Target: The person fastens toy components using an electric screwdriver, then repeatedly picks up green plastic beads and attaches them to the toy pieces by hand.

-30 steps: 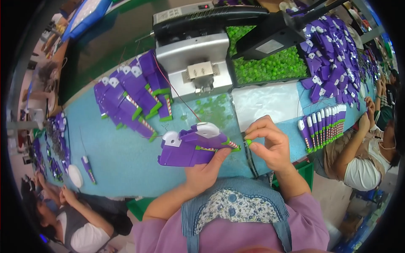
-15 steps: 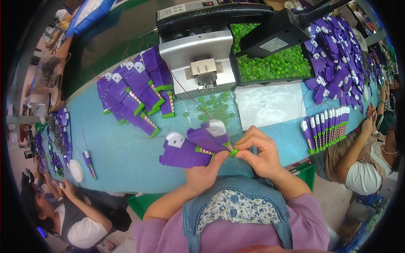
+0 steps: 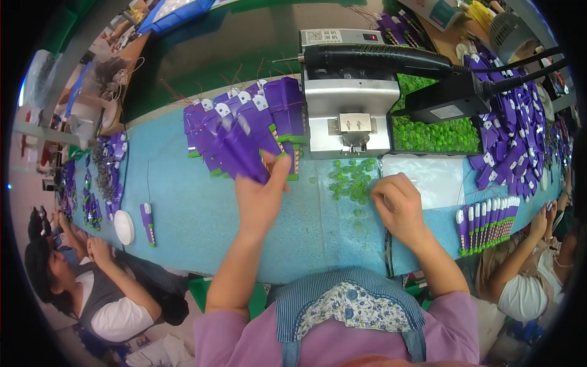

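Observation:
My left hand (image 3: 262, 192) is closed around at least one purple plastic piece (image 3: 235, 150) with a white top and green trim, smeared by motion. It is held over the front of a pile of similar purple pieces (image 3: 284, 104), from which thin reddish wires stick out. My right hand (image 3: 400, 205) has its fingers curled together beside a scatter of small translucent green caps (image 3: 351, 180). What its fingertips hold, if anything, is hidden.
Behind the green caps stands a metal machine (image 3: 348, 101), with a black handheld tool (image 3: 379, 59) on top. A black tray (image 3: 437, 153) of green caps sits right of it, beside a white plastic sheet (image 3: 422, 177). Finished-looking purple pieces (image 3: 486, 223) stand in a row further right. Co-workers sit both sides.
My hands have separated. The left has carried purple pieces left and away from me to the pile; the right has moved to the loose green caps. The view has shifted.

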Motion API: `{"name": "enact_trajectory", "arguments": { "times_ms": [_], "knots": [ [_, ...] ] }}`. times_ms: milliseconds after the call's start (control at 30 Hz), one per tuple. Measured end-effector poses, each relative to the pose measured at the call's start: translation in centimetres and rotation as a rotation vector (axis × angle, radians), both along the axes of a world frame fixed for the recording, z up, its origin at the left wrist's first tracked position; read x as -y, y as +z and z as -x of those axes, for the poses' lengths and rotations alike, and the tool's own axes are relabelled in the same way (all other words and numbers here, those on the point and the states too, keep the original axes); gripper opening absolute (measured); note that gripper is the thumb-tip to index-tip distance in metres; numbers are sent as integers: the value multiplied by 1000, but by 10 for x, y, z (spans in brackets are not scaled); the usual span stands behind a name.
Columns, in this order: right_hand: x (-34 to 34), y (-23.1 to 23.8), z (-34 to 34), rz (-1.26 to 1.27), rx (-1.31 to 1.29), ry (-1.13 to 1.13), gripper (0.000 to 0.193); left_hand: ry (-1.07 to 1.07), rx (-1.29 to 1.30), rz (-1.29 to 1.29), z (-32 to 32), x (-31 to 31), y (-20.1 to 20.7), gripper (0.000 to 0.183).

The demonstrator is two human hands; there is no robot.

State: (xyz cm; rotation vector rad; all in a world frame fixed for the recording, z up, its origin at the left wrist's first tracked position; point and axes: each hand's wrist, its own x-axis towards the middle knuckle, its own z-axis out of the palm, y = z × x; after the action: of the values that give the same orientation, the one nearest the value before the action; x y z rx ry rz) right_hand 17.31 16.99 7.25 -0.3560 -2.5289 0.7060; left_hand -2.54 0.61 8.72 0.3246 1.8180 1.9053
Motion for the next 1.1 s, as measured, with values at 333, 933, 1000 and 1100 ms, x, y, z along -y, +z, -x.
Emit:
{"name": "enact_trajectory", "arguments": {
  "times_ms": [333, 933, 1000, 1100],
  "knots": [
    [18, 24, -15, 342, -147, -85, 21, 37, -638, 450, 37, -45, 14, 30],
    [39, 17, -13, 480, -217, 56, 15, -183, 438, -239, -60, 45, 24, 27],
    [40, 5, -13, 526, -267, -54, 14, -303, 290, -247, -46, 40, 41, 26],
    [45, -6, -19, 537, -303, -43, 14, -303, 268, -291, -19, 32, 61, 31]
  ]
}}
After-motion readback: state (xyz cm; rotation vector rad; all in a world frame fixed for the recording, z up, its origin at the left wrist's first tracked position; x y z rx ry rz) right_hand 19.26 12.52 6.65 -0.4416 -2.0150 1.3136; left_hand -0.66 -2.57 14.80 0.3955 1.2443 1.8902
